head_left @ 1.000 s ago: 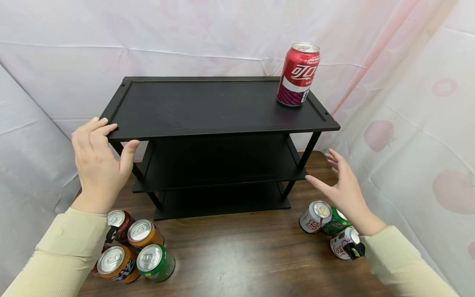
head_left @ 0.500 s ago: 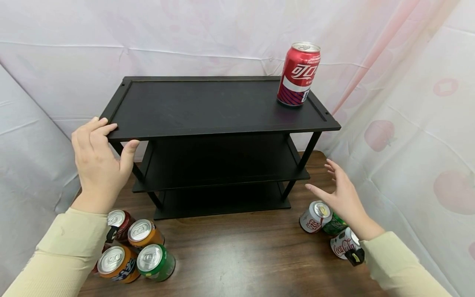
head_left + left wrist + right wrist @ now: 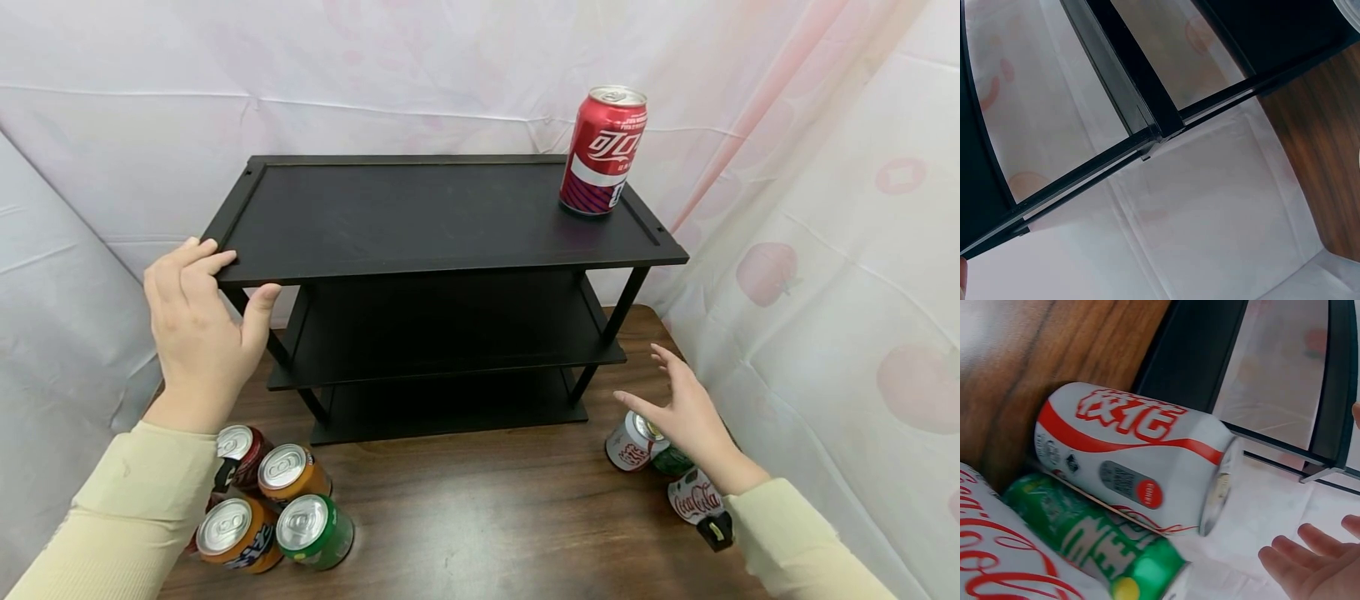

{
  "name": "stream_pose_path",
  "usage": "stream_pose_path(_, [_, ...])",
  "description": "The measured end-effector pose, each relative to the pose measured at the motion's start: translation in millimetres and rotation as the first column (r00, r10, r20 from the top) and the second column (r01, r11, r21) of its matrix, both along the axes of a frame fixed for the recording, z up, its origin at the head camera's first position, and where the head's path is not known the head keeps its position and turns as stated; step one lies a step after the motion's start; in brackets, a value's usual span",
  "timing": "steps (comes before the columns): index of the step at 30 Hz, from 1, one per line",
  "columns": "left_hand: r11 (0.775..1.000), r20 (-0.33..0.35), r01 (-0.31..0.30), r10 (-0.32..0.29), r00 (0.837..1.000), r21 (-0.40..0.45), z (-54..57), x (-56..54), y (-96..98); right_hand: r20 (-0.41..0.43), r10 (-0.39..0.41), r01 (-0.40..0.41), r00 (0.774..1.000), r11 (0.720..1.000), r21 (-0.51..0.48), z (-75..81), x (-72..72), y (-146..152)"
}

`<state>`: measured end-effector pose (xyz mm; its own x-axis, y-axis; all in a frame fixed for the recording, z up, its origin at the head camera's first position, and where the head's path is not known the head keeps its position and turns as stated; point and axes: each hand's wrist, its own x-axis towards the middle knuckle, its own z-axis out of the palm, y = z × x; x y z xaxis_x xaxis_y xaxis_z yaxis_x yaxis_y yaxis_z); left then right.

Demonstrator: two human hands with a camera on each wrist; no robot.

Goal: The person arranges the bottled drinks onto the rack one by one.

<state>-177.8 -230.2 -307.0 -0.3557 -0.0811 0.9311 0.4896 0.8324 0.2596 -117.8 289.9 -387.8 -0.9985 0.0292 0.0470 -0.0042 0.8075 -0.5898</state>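
Observation:
My left hand (image 3: pixel 191 325) rests on the front left corner of a black three-tier shelf (image 3: pixel 405 221), fingers on the top board and thumb at its front edge. My right hand (image 3: pixel 690 417), fingers spread and holding nothing, hovers over a small group of drink cans right of the shelf. A white can with a red stripe (image 3: pixel 1129 456) stands nearest the shelf. Beside it are a green can (image 3: pixel 1094 537) and a white Coca-Cola can (image 3: pixel 1004 556); the hand partly hides these cans in the head view. A red cola can (image 3: pixel 604 158) stands upright at the top board's right end.
Several cans stand by my left forearm, including a green can (image 3: pixel 315 532), two orange cans (image 3: pixel 288 471) and a dark red can (image 3: pixel 243 454). Pale patterned curtains (image 3: pixel 825 250) close in behind and at both sides of the wooden table (image 3: pixel 465 508).
My right hand has come down from beside the shelf's middle board toward the cans at right, covering more of them. My left hand and the red can stay put.

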Motion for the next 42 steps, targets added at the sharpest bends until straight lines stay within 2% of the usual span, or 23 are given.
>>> stream_pose_path(10, [1.0,-0.007,0.002,-0.002,1.0,0.012,6.8,6.5,9.1,0.091,-0.003,-0.002,0.996,0.998,0.056,-18.5,4.4,5])
stream_pose_path(14, [1.0,-0.007,0.003,-0.003,1.0,0.012,9.2,9.0,11.1,0.097,0.001,-0.008,0.995,0.997,0.075,-25.1,6.2,6])
stream_pose_path(24, [1.0,-0.005,0.005,-0.005,1.0,0.009,7.5,7.8,9.6,0.116,0.022,-0.027,0.993,0.999,0.041,-34.7,9.7,4])
stream_pose_path(32, [1.0,-0.008,0.007,-0.007,1.0,0.013,5.5,5.4,7.9,0.085,0.047,-0.056,0.995,0.993,0.107,-40.3,10.0,3])
stream_pose_path(36, [1.0,-0.01,0.007,-0.007,1.0,0.007,3.0,2.4,4.3,0.097,0.091,-0.106,0.991,0.979,0.171,-44.5,8.9,4])
stream_pose_path(42, [1.0,-0.002,0.008,-0.008,1.0,0.006,0.6,0.5,1.0,0.123,0.17,-0.199,0.978,0.938,0.285,-48.2,8.3,3])
